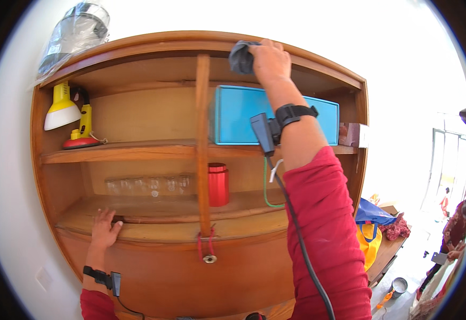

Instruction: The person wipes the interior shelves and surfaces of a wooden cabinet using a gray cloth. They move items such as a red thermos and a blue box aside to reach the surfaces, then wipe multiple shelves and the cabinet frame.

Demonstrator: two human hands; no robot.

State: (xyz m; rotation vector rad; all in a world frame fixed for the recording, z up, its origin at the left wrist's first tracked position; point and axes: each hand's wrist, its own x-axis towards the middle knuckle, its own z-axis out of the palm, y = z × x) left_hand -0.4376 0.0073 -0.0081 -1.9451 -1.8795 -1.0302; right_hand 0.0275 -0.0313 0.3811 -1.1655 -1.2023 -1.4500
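Note:
My right hand [272, 60] is raised to the top rail of a wooden cabinet [125, 154], gripping a bunched grey cloth [242, 58] against it. Below that arm a blue box [239, 116] lies on the upper shelf. My left hand [105, 230] rests with fingers apart on the lower shelf's front edge and holds nothing. Behind it stands a row of clear glasses [155, 185]. A red canister [218, 186] is just right of the wooden centre post [203, 140]. The yellow desk lamp [63, 108] with a red base occupies the upper left compartment.
A plastic-wrapped object [75, 34] sits on the cabinet's top left. Red cord and a round metal piece [209, 259] hang at the post's foot. At right are a blue and yellow bag [369, 244], a bucket [399, 286] and another person [455, 232].

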